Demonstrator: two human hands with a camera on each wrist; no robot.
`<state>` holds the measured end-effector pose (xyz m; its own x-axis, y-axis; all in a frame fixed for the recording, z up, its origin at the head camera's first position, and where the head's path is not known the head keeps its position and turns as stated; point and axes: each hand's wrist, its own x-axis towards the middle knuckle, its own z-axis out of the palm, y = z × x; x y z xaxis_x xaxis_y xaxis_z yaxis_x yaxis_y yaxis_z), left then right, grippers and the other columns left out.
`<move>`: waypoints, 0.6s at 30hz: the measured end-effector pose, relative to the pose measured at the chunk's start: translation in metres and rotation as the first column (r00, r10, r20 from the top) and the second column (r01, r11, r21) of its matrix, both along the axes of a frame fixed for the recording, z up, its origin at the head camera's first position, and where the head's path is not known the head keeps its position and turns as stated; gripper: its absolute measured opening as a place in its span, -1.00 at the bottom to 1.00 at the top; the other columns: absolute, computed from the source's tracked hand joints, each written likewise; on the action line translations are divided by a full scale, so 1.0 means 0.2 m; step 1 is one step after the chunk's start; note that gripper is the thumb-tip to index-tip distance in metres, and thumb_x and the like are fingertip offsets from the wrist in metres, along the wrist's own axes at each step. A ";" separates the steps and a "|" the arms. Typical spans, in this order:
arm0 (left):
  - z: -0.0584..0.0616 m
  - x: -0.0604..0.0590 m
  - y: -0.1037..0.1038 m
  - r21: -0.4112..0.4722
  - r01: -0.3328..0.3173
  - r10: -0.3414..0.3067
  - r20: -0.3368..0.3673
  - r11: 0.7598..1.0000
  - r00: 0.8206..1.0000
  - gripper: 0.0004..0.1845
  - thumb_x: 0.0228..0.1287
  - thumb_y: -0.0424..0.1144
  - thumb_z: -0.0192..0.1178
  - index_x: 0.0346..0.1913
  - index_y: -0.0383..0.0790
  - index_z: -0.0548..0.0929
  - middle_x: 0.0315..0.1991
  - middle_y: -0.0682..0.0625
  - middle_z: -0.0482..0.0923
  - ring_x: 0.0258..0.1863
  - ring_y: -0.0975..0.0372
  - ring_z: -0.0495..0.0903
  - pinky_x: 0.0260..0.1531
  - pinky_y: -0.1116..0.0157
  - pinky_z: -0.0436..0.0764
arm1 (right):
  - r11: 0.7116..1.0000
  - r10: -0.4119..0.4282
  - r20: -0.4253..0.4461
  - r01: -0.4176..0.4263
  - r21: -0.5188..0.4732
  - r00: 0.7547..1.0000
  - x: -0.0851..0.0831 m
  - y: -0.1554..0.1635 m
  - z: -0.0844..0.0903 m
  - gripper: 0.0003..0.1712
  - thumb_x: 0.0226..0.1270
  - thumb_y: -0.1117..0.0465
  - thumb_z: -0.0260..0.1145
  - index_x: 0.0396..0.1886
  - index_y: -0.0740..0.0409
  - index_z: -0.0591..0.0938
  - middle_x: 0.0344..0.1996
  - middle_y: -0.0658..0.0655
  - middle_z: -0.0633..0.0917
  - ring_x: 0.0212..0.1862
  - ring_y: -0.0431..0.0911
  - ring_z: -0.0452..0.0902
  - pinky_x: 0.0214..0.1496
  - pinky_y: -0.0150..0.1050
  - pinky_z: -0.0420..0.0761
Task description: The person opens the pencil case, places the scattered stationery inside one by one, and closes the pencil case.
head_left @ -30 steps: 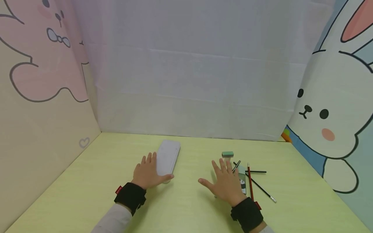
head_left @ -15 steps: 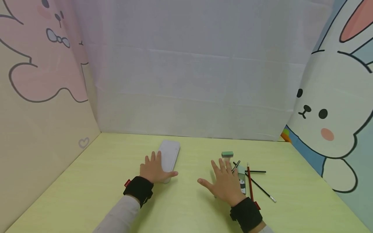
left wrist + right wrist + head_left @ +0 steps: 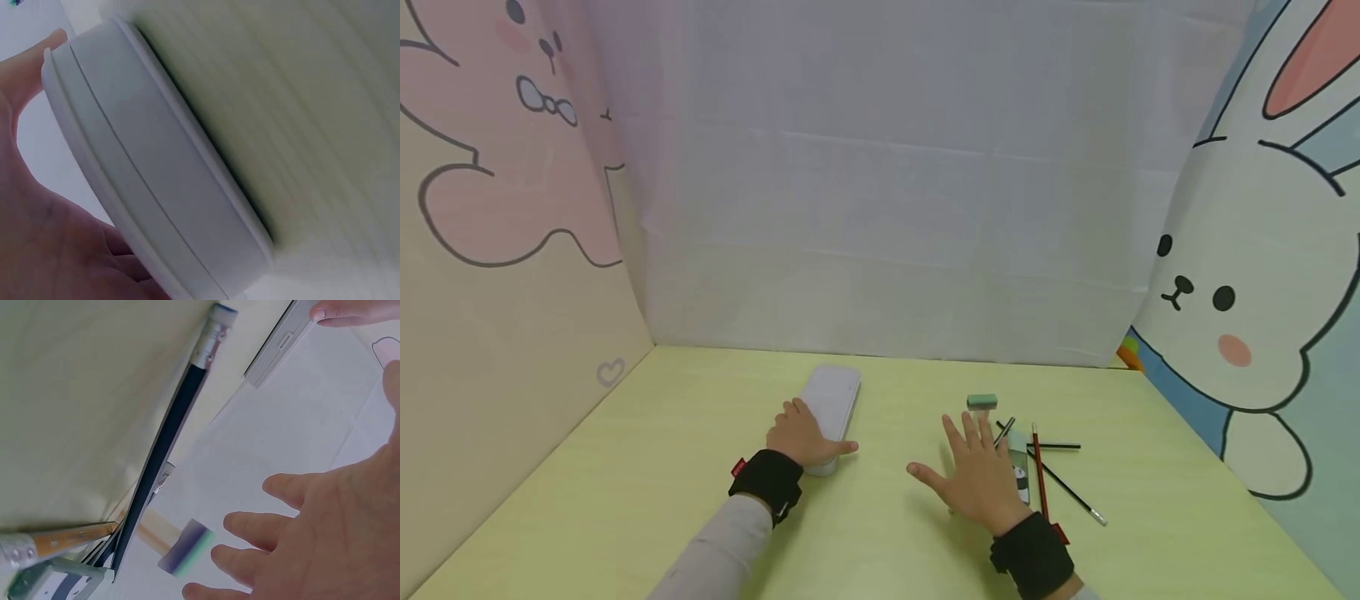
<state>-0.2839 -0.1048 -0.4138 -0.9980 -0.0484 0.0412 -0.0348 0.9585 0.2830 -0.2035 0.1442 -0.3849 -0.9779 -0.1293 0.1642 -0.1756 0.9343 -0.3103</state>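
Observation:
A white pencil case (image 3: 837, 400) lies lengthwise on the table, its lid seam showing in the left wrist view. Over its near half, my left hand (image 3: 796, 435) grips it across the width, fingers bent at the left edge and thumb out past the right. My right hand (image 3: 981, 482) is held palm down with spread fingers and holds nothing. Beside and partly beneath it in the head view lie a red pencil (image 3: 1041, 471), a black pencil with a white eraser end (image 3: 1071, 490), another dark pencil (image 3: 1058, 446) and a green panda-printed piece (image 3: 1019, 468).
Beyond the right fingertips sits a small green-topped block (image 3: 982, 402). The yellow table (image 3: 880, 533) meets a white cloth (image 3: 880, 208) at the back, with cartoon-printed panels on the left (image 3: 497, 350) and right (image 3: 1285, 350).
My left hand has shifted right along the pencil case; its fingers, spread before, now bend together at its edge. The right hand has kept its place over the pencils.

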 end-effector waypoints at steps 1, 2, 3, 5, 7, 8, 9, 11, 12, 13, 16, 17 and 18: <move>0.00 0.00 0.01 -0.006 -0.007 0.007 -0.002 1.000 1.000 0.35 -0.24 0.45 0.31 0.32 -0.67 0.10 0.19 -0.46 0.33 0.07 -0.18 0.47 -0.09 0.00 0.59 | 1.000 0.000 0.001 0.000 -0.003 1.000 0.00 0.00 0.00 0.05 0.15 -0.44 0.14 0.46 0.14 0.24 0.45 0.40 0.19 0.49 0.36 -0.04 0.38 0.42 0.04; 0.00 0.00 0.01 -0.012 -0.014 0.014 0.000 1.000 1.000 0.34 -0.23 0.45 0.31 0.30 -0.68 0.11 0.17 -0.46 0.34 0.06 -0.17 0.47 -0.10 0.01 0.59 | 1.000 0.000 0.002 0.000 -0.004 1.000 0.00 0.00 0.00 0.05 0.15 -0.44 0.14 0.46 0.14 0.24 0.45 0.40 0.19 0.50 0.36 -0.04 0.38 0.42 0.05; 0.00 0.00 0.02 -0.016 -0.018 0.018 -0.002 1.000 1.000 0.34 -0.23 0.44 0.31 0.29 -0.69 0.12 0.16 -0.47 0.34 0.06 -0.16 0.47 -0.10 0.02 0.59 | 1.000 -0.001 0.004 0.001 -0.005 1.000 0.00 0.00 0.00 0.05 0.15 -0.44 0.14 0.46 0.14 0.24 0.46 0.40 0.19 0.50 0.36 -0.04 0.38 0.41 0.05; 0.01 0.00 0.03 -0.016 -0.033 0.033 -0.007 0.999 0.999 0.31 -0.22 0.42 0.32 0.26 -0.70 0.15 0.12 -0.46 0.37 0.03 -0.14 0.46 -0.14 0.04 0.60 | 1.000 -0.001 0.007 0.001 -0.003 1.000 0.00 0.00 -0.01 0.05 0.15 -0.44 0.14 0.46 0.14 0.24 0.46 0.39 0.19 0.50 0.35 -0.05 0.38 0.40 0.06; 0.01 0.00 0.04 -0.011 -0.058 0.057 -0.015 0.998 0.998 0.26 -0.22 0.40 0.34 0.22 -0.71 0.20 0.04 -0.44 0.41 -0.04 -0.10 0.47 -0.22 0.07 0.60 | 1.000 0.000 0.011 0.000 -0.002 1.000 0.00 0.00 -0.01 0.05 0.15 -0.44 0.13 0.46 0.14 0.24 0.46 0.38 0.18 0.51 0.34 -0.06 0.39 0.39 0.06; 0.02 0.00 0.04 -0.007 -0.075 0.075 -0.019 0.997 0.997 0.24 -0.23 0.38 0.35 0.19 -0.71 0.23 -0.01 -0.42 0.42 -0.08 -0.09 0.47 -0.26 0.09 0.60 | 1.000 0.000 0.014 0.000 -0.003 1.000 0.00 -0.01 -0.02 0.05 0.16 -0.44 0.13 0.46 0.14 0.24 0.46 0.38 0.18 0.51 0.34 -0.06 0.39 0.39 0.06; 0.02 0.00 0.05 -0.005 -0.093 0.092 -0.024 0.996 0.995 0.21 -0.25 0.37 0.37 0.15 -0.70 0.27 -0.07 -0.40 0.44 -0.13 -0.07 0.47 -0.31 0.11 0.60 | 1.000 0.001 0.017 -0.001 -0.003 1.000 0.00 -0.01 -0.02 0.05 0.16 -0.44 0.12 0.46 0.14 0.24 0.47 0.37 0.18 0.51 0.34 -0.07 0.40 0.38 0.06; 0.02 0.00 0.06 0.003 -0.127 0.127 -0.033 0.992 0.991 0.13 -0.26 0.34 0.39 0.07 -0.69 0.34 -0.18 -0.36 0.45 -0.21 -0.04 0.46 -0.39 0.15 0.57 | 1.000 0.002 0.025 -0.002 -0.009 1.000 0.00 -0.01 -0.02 0.04 0.16 -0.44 0.13 0.46 0.14 0.23 0.47 0.37 0.17 0.51 0.34 -0.06 0.40 0.38 0.05; 0.02 0.01 0.06 0.008 -0.142 0.142 -0.037 0.990 0.989 0.09 -0.27 0.32 0.39 0.02 -0.67 0.37 -0.24 -0.33 0.44 -0.25 -0.03 0.45 -0.43 0.17 0.56 | 1.000 0.003 0.029 -0.003 -0.012 1.000 0.00 -0.01 -0.02 0.04 0.17 -0.43 0.13 0.47 0.14 0.23 0.47 0.37 0.17 0.51 0.34 -0.06 0.40 0.38 0.04; 0.02 0.01 0.07 0.007 -0.154 0.154 -0.037 0.988 0.987 0.05 -0.28 0.30 0.39 -0.01 -0.66 0.39 -0.27 -0.31 0.43 -0.27 -0.02 0.45 -0.45 0.18 0.54 | 1.000 0.004 0.033 -0.003 -0.015 0.999 0.00 -0.01 -0.02 0.04 0.17 -0.43 0.13 0.47 0.14 0.23 0.47 0.37 0.17 0.50 0.34 -0.05 0.40 0.38 0.04; 0.03 0.01 0.08 -0.004 -0.173 0.173 -0.037 0.985 0.984 -0.05 -0.26 0.23 0.36 -0.06 -0.63 0.42 -0.32 -0.29 0.42 -0.30 -0.02 0.43 -0.47 0.18 0.51 | 1.000 0.004 0.044 -0.003 -0.023 0.999 0.00 -0.01 -0.02 0.04 0.17 -0.43 0.13 0.47 0.13 0.22 0.48 0.36 0.16 0.50 0.34 -0.03 0.41 0.38 0.02; 0.03 0.02 0.09 -0.007 -0.179 0.179 -0.035 0.984 0.983 -0.07 -0.25 0.21 0.35 -0.06 -0.63 0.43 -0.32 -0.29 0.42 -0.30 -0.02 0.43 -0.47 0.18 0.51 | 1.000 0.003 0.047 -0.002 -0.024 0.999 0.00 -0.01 -0.02 0.04 0.17 -0.43 0.12 0.47 0.13 0.22 0.48 0.36 0.16 0.50 0.34 -0.03 0.42 0.37 0.02; 0.04 0.02 0.09 -0.018 -0.182 0.182 -0.033 0.983 0.983 -0.09 -0.24 0.20 0.33 -0.07 -0.63 0.44 -0.32 -0.29 0.42 -0.31 -0.02 0.43 -0.48 0.17 0.52 | 1.000 0.003 0.048 -0.002 -0.024 0.999 0.00 -0.01 -0.02 0.04 0.17 -0.43 0.12 0.47 0.13 0.22 0.48 0.36 0.16 0.50 0.34 -0.03 0.42 0.37 0.02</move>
